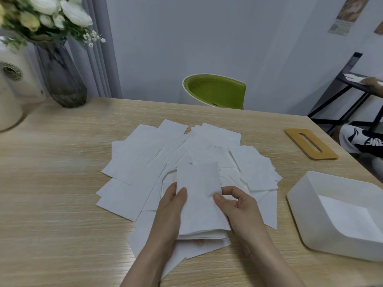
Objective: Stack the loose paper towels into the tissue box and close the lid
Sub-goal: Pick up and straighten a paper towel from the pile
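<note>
Gripping a small stack (200,200) of towels between them, the left hand (171,212) and right hand (238,210) hold it just above the loose towels (145,162) fanned across the bench (51,193). The open white box (310,220) sits to the right, one towel on its floor. Its tan lid (310,144) lies apart, farther back. A vase (60,79) stands far left.
</note>
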Available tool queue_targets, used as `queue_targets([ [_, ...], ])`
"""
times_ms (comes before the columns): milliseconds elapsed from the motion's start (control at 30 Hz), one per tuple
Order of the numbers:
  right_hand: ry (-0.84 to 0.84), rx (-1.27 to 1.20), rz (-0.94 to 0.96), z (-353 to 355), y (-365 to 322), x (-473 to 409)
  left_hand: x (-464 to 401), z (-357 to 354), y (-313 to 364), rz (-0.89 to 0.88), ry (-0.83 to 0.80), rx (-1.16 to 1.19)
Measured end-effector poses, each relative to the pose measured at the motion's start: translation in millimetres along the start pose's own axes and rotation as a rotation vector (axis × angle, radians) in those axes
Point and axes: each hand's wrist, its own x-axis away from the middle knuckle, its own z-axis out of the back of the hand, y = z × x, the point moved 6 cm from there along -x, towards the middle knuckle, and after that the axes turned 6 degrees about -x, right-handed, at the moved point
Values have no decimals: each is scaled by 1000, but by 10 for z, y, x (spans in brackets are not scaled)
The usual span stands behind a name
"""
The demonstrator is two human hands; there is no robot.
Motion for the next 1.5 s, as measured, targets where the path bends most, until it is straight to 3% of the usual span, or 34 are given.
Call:
queue_targets([
  [367,-4,69,48,-4,-10,3,-7,-9,-26,-3,-32,39],
  [600,134,143,158,116,8,87,31,2,30,-53,49,79],
  [733,9,11,115,61,56,182,75,-54,95,-75,157,151],
  [833,-68,-40,122,26,7,199,120,-164,133,-80,125,147],
  [967,-73,96,137,280,-186,63,72,6,232,-127,94,125],
  [1133,-299,295,117,468,-368,-45,3,124,299,-51,-72,-67],
  [1200,-251,160,115,513,-375,-83,27,42,276,-20,-121,-74],
  [1300,-106,-43,115,567,-287,-76,49,15,259,-54,0,-6],
  [1400,-59,-111,144,535,-140,-5,84,-7,234,-97,89,53],
  [1500,-27,-104,213,524,-105,50,113,-38,254,-118,44,17],
])
